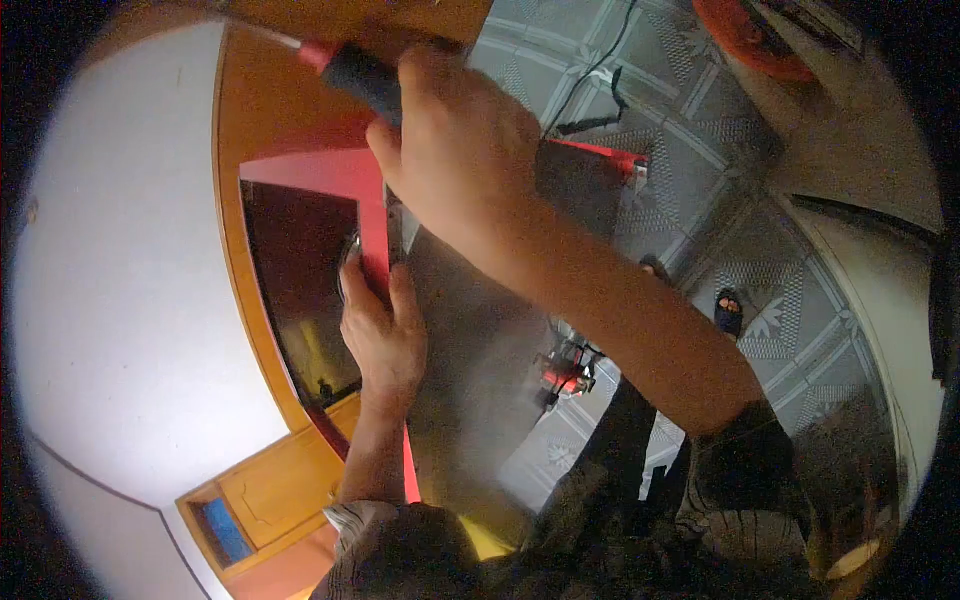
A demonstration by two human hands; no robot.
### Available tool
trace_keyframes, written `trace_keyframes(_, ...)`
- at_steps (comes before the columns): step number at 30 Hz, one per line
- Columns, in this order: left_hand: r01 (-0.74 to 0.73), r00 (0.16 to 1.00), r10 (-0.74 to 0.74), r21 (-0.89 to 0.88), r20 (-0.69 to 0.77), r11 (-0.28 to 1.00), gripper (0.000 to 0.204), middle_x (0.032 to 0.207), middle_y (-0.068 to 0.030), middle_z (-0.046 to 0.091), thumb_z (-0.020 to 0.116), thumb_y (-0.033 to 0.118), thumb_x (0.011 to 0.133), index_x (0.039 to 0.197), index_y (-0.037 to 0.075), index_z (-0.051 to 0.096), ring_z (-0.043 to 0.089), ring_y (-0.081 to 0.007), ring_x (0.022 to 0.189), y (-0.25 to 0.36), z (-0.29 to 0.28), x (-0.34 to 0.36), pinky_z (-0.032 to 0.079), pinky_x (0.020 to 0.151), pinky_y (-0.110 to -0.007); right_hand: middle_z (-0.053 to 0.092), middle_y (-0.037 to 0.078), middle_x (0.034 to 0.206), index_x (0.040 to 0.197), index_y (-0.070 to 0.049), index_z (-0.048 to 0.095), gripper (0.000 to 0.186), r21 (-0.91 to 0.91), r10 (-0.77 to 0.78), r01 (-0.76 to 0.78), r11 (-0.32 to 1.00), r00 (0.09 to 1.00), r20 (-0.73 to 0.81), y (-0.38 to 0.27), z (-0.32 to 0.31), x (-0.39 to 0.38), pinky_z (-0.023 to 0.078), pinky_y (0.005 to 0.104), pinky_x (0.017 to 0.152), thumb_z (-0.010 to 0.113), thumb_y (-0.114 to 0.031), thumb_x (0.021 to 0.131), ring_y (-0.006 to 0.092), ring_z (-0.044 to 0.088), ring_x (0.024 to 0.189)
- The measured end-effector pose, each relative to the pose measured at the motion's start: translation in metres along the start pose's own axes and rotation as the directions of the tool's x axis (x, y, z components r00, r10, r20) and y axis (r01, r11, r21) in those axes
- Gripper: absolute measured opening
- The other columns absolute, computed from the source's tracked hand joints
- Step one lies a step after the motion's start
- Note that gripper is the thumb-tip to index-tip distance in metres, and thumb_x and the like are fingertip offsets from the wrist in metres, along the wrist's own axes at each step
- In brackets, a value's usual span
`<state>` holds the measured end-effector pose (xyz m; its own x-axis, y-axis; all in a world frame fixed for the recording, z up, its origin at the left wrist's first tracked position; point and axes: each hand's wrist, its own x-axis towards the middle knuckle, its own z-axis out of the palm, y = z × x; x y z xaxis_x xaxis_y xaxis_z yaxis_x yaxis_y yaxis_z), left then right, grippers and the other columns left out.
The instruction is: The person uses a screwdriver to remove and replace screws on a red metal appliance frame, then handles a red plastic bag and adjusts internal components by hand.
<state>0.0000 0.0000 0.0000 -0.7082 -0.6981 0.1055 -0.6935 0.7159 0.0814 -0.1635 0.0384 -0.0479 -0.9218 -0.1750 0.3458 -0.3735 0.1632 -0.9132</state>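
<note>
**Both hands on a red-edged panel, tool held high**

The right hand [462, 150] has its grip shut around a tool with a black-and-red handle [352, 68], fingers wrapped fully round it; the working end runs up and left beyond the hand, pointed at the wooden frame [232, 180]. That high, closed hold looks suited to pressing the tool along the frame. The left hand [383, 335] lies partly closed on the red edge strip [372, 225] of a grey panel [470, 370], thumb and fingers pinching the strip, apparently to steady the panel against the frame while the tool bears on it. The panel stands between the orange-brown frame and the patterned tile floor [700, 140] far below, beside a white wall [120, 260].
</note>
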Motion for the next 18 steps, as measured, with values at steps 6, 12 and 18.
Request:
trace_keyframes(6,0.024,1.000,-0.025,0.114,0.006,0.993,0.032,0.074,-0.0213,0.059,0.050,0.030,0.091,0.103,0.001,0.048,0.059,-0.0414,0.067,0.002,-0.001,0.000,0.044,0.061,-0.046,0.057,0.011,0.066,0.080,0.000,0.054,0.017,0.383,0.119,-0.072,0.921,0.988,-0.100,0.046,-0.030,-0.012,0.046,0.0338,0.059,0.065,-0.012,0.073,0.0213,0.057,0.059)
trace_keyframes(12,0.003,0.999,0.002,0.109,-0.038,0.994,0.034,0.070,-0.0192,0.058,0.051,0.035,0.091,0.096,0.001,0.051,0.058,-0.0391,0.065,0.006,0.003,-0.001,0.044,0.061,-0.045,0.060,0.013,0.072,0.087,-0.002,0.057,0.021,0.740,0.250,-0.362,0.567,0.932,0.264,0.054,-0.038,-0.082,0.048,0.0369,0.061,0.067,-0.014,0.072,0.0267,0.062,0.067)
trace_keyframes(18,0.032,0.998,-0.025,0.114,-0.058,0.993,0.039,0.069,-0.0186,0.059,0.051,0.039,0.090,0.095,0.001,0.052,0.059,-0.0371,0.064,0.011,0.006,0.001,0.044,0.060,-0.043,0.059,0.010,0.069,0.087,-0.002,0.058,0.018,0.793,0.218,-0.428,0.433,0.904,0.368,0.037,-0.015,-0.074,0.047,0.0365,0.061,0.066,-0.013,0.075,0.0222,0.060,0.064)
